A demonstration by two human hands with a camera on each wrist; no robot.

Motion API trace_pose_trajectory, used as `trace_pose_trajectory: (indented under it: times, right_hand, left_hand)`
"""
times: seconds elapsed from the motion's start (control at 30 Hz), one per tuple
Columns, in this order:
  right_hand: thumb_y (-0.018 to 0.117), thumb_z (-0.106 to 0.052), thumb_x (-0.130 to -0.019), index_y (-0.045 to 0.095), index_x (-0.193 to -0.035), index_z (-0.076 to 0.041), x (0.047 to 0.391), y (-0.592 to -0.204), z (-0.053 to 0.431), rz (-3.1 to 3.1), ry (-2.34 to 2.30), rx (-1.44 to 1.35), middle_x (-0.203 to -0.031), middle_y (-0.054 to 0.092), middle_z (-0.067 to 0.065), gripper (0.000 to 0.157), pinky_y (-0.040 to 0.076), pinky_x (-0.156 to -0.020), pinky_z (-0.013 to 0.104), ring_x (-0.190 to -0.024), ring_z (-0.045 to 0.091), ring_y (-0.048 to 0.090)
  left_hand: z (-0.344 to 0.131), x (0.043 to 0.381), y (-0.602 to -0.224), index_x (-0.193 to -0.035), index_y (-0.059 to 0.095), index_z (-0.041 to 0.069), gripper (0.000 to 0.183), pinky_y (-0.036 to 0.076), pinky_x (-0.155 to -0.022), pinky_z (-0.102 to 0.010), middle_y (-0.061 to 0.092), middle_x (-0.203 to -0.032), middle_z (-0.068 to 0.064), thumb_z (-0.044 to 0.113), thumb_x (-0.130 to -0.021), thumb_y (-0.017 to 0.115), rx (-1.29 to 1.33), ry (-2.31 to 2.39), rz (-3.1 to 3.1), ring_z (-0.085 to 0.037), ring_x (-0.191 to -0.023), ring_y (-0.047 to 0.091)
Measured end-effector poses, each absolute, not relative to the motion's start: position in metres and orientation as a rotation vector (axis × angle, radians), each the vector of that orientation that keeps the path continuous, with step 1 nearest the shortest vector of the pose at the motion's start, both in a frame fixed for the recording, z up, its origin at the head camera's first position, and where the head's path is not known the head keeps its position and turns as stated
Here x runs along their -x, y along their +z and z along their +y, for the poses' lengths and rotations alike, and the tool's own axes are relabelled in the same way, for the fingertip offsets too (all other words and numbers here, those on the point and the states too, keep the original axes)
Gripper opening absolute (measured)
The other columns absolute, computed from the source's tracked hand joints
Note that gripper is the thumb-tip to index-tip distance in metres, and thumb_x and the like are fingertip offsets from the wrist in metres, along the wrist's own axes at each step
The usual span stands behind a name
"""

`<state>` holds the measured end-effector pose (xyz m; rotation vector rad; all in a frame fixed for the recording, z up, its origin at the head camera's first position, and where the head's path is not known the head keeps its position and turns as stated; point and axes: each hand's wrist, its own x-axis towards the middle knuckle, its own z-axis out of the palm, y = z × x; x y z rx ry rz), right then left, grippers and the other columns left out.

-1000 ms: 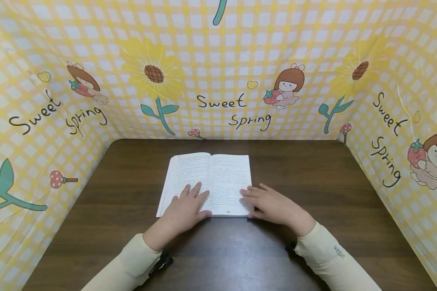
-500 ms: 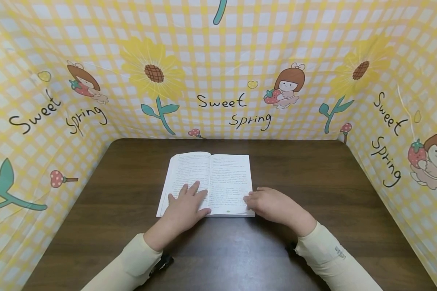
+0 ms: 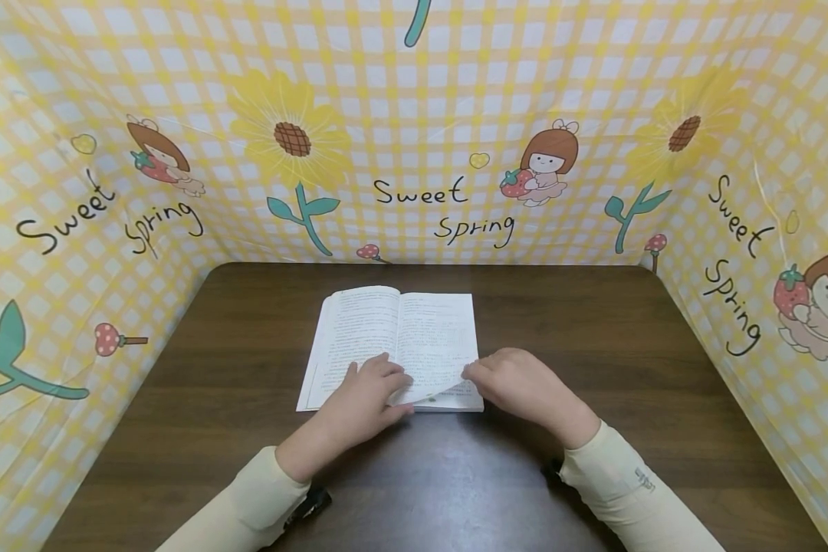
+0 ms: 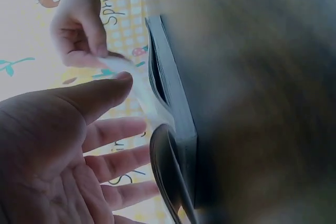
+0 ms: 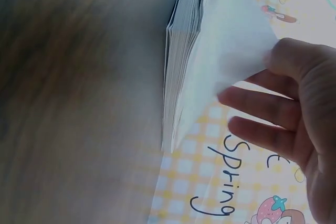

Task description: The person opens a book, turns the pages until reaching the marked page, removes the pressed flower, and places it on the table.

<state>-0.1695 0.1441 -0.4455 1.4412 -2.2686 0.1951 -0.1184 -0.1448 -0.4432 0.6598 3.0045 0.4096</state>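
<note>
White page (image 5: 239, 40), probably single, in open book (image 3: 366, 326), right fingers (image 5: 260, 106) pinching

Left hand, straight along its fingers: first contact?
Likely the right-hand page of the open book, the one the right hand pinches; depth under the left hand is unclear.

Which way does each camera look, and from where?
Head: on the head, looks forward and down at the open book; both sleeves, left hand and right hand show.
Left wrist: worn there, looks past the left hand at the book's edge; right hand beyond.
Right wrist: worn there, looks at the right hand pinching a page; part of the left hand shows.
Shared: both wrist views show the page and patterned cloth.
</note>
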Motion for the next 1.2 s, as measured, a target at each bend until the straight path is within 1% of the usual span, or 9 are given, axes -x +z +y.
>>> trace_pose_trajectory:
  times: [0.13,0.27,0.43,0.6,0.77,0.87,0.97,1.1,1.2]
  right_hand:
    - [0.070,-0.004,-0.087,0.073,-0.107,-0.012,0.169,-0.442,0.144,-2.191,0.172,-1.456,-0.094,0.077,-0.004,0.022,0.057,-0.074,0.031,-0.083,0.010,0.072]
    - [0.075,-0.006,-0.085,0.076,-0.113,-0.012,0.167,-0.440,0.144,-2.111,0.135,-1.458,-0.106,0.079,-0.001,0.029,0.059,-0.083,0.035,-0.097,0.016,0.075]
    - [0.078,-0.004,-0.084,0.074,-0.118,-0.012,0.165,-0.437,0.144,-2.053,0.127,-1.454,-0.114,0.078,0.002,0.036,0.058,-0.087,0.038,-0.104,0.020,0.074]
    - [0.076,-0.012,-0.088,0.071,-0.127,-0.012,0.166,-0.437,0.143,-2.140,0.216,-1.334,-0.125,0.074,0.005,0.039,0.057,-0.093,0.042,-0.113,0.024,0.072]
    - [0.074,-0.020,-0.091,0.063,-0.138,-0.010,0.171,-0.440,0.143,-2.311,0.292,-1.125,-0.133,0.069,0.009,0.049,0.054,-0.098,0.046,-0.121,0.028,0.067]
    - [0.074,-0.022,-0.092,0.060,-0.141,-0.008,0.173,-0.441,0.143,-2.383,0.306,-1.050,-0.135,0.067,0.011,0.053,0.053,-0.100,0.048,-0.122,0.030,0.066]
    - [0.074,-0.023,-0.092,0.059,-0.142,-0.008,0.174,-0.443,0.143,-2.453,0.310,-1.031,-0.138,0.065,0.014,0.054,0.051,-0.103,0.049,-0.126,0.031,0.063]
    - [0.075,-0.022,-0.091,0.060,-0.141,-0.008,0.175,-0.447,0.143,-2.551,0.283,-1.056,-0.144,0.061,0.016,0.055,0.048,-0.107,0.052,-0.131,0.032,0.059]
    - [0.077,-0.024,-0.090,0.061,-0.141,-0.009,0.174,-0.450,0.143,-2.607,0.243,-1.093,-0.147,0.057,0.016,0.055,0.046,-0.109,0.053,-0.134,0.033,0.057]
  left_hand:
    - [-0.142,0.116,-0.443,-0.121,0.074,0.017,0.040,0.034,-0.105,-0.077,0.068,-0.131,-0.004,0.042,-0.090,0.078,-0.659,0.388,2.976,-0.038,-0.144,0.044]
    - [-0.142,0.115,-0.445,-0.119,0.075,0.016,0.038,0.039,-0.102,-0.076,0.070,-0.126,-0.003,0.040,-0.089,0.079,-0.653,0.379,2.991,-0.037,-0.143,0.046]
    - [-0.143,0.117,-0.449,-0.118,0.076,0.016,0.031,0.050,-0.098,-0.065,0.074,-0.120,-0.003,0.032,-0.092,0.078,-0.697,0.360,3.066,-0.035,-0.135,0.055]
    - [-0.145,0.118,-0.448,-0.135,0.067,0.015,0.044,0.053,-0.097,-0.056,0.070,-0.129,-0.009,0.029,-0.094,0.075,-0.674,0.398,3.085,-0.033,-0.130,0.059]
    - [-0.146,0.120,-0.444,-0.158,0.040,0.018,0.072,0.054,-0.100,-0.049,0.056,-0.148,-0.012,0.032,-0.096,0.073,-0.610,0.508,3.118,-0.031,-0.131,0.058]
    - [-0.148,0.122,-0.441,-0.164,0.023,0.018,0.087,0.049,-0.106,-0.052,0.041,-0.159,-0.016,0.032,-0.094,0.074,-0.629,0.517,3.212,-0.036,-0.139,0.051]
    - [-0.149,0.123,-0.439,-0.166,0.014,0.019,0.101,0.039,-0.112,-0.062,0.021,-0.168,-0.020,0.027,-0.089,0.079,-0.674,0.368,3.354,-0.042,-0.148,0.036]
    - [-0.151,0.121,-0.437,-0.165,0.018,0.025,0.110,0.022,-0.113,-0.076,-0.001,-0.172,-0.018,0.018,-0.079,0.087,-0.675,0.110,3.474,-0.045,-0.156,0.011]
    - [-0.152,0.120,-0.438,-0.165,0.022,0.026,0.111,0.013,-0.114,-0.079,-0.004,-0.172,-0.016,0.015,-0.076,0.088,-0.653,-0.007,3.469,-0.045,-0.157,0.003]
